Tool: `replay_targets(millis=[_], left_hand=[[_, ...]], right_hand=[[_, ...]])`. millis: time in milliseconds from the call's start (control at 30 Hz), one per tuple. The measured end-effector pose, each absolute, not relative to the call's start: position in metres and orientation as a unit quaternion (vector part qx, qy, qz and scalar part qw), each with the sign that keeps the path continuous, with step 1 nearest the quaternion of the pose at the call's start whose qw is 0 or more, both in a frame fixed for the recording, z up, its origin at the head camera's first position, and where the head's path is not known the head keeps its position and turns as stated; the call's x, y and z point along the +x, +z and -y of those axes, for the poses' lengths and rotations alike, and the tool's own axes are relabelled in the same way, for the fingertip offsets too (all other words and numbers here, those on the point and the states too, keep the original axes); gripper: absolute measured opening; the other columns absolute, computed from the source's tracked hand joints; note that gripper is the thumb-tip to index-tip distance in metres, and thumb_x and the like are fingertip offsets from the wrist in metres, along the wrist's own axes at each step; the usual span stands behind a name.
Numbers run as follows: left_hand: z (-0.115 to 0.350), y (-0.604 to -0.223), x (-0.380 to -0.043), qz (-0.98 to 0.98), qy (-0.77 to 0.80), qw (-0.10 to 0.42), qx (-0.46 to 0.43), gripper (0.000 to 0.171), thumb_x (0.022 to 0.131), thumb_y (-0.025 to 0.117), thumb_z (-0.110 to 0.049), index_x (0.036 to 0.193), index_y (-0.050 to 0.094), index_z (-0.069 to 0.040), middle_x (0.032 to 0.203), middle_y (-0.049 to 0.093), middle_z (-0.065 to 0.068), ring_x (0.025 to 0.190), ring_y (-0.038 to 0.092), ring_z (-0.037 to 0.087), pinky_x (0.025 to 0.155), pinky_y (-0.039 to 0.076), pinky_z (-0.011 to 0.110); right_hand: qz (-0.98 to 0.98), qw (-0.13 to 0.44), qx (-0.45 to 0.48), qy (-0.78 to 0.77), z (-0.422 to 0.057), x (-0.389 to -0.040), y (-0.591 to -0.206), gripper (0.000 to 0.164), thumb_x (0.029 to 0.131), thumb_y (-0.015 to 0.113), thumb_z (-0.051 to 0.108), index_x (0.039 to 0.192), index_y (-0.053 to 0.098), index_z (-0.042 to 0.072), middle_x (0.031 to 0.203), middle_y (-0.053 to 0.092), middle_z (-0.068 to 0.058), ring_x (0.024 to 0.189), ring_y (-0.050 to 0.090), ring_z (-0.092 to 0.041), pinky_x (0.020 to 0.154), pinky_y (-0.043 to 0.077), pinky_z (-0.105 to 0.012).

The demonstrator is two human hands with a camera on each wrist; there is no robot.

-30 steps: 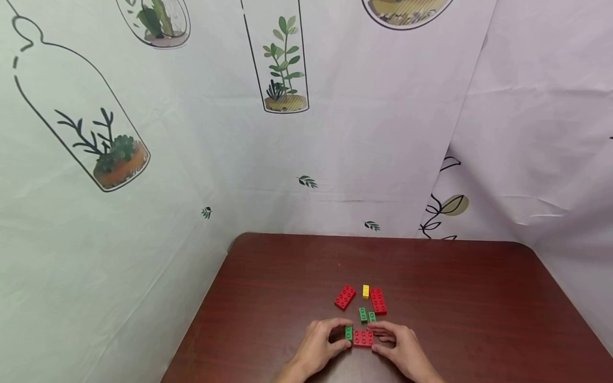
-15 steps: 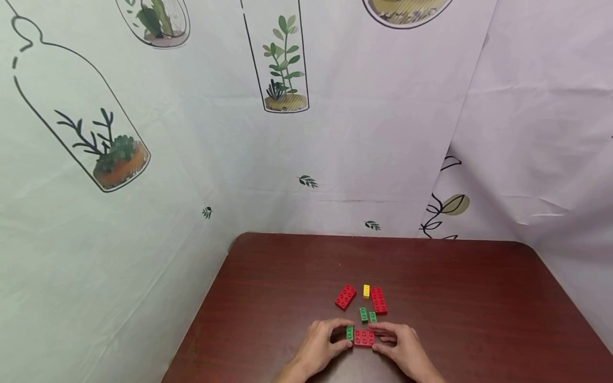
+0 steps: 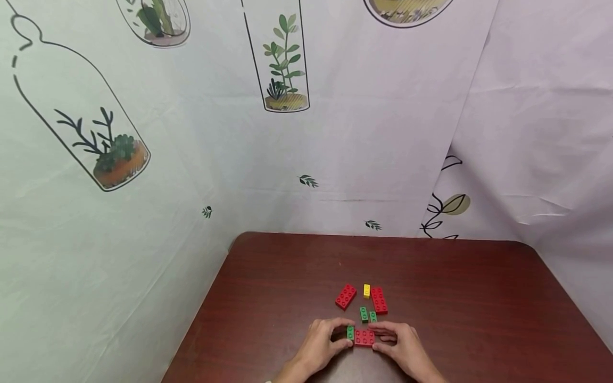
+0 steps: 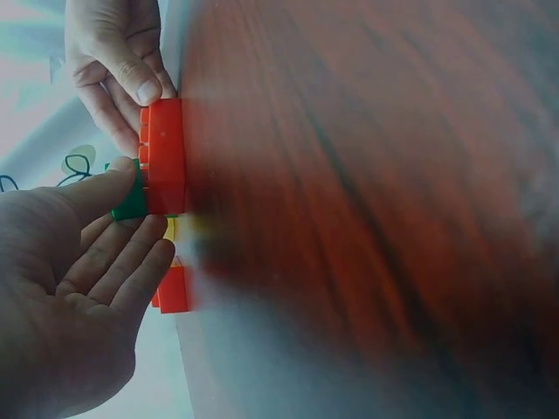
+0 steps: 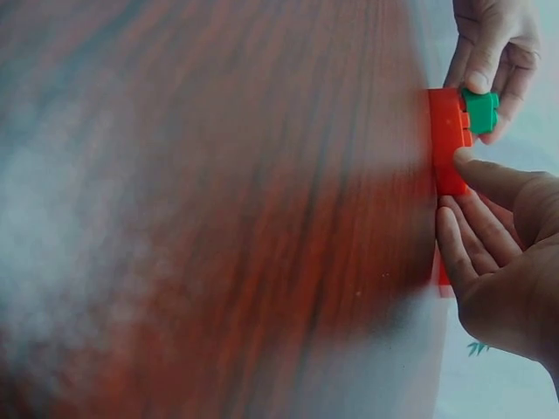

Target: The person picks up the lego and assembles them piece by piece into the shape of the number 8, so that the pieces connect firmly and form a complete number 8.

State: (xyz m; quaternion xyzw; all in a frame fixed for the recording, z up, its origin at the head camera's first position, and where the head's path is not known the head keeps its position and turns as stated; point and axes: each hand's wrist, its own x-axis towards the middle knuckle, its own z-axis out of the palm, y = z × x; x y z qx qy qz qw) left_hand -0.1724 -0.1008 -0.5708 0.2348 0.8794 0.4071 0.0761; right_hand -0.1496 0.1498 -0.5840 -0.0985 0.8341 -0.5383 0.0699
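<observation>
On the near edge of the dark wooden table, in front of a plant-print curtain, both hands meet over two joined bricks. Largest piece in hand is the red brick, lying flat with studs up; the left hand and the right hand bracket it from either end. Right hand pinches the red brick, thumb on the near side and fingers on the far side, grip narrow. Left hand pinches the small green brick, which sits touching the red brick's left end; thumb and forefinger curl round it, the other fingers relaxed. Wrist views confirm it: green brick butts against the red one, left thumb tip on it.

Judgement for doing this step well: keep the red brick pressed flat so it does not skid on the smooth table, line up edges before any push, press straight and evenly rather than at a tilt, keep fingertips off the seam.

Loose pieces lie just beyond the hands, apart from them: two red bricks, then two green bricks side by side, and smallest, a yellow brick between the two reds
</observation>
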Motion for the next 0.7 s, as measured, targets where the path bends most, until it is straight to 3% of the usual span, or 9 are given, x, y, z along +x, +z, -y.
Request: replay_targets(millis=[700], left_hand=[[0.1008,-0.5724,-0.1779,-0.873,0.418,0.083,0.238,0.034,0.088,0.088,-0.022,0.121,0.082,-0.021,0.115,0.078,-0.012,0.11,0.069,0.005,0.089,0.058,0.029]], right_hand=[[-0.833,0.067,-0.107,-0.538,-0.1523,-0.1508,-0.5867,0.038,0.081,0.089,-0.002,0.117,0.078,-0.001,0.109,0.078,-0.017,0.092,0.078,-0.02,0.075,0.062,-0.029]])
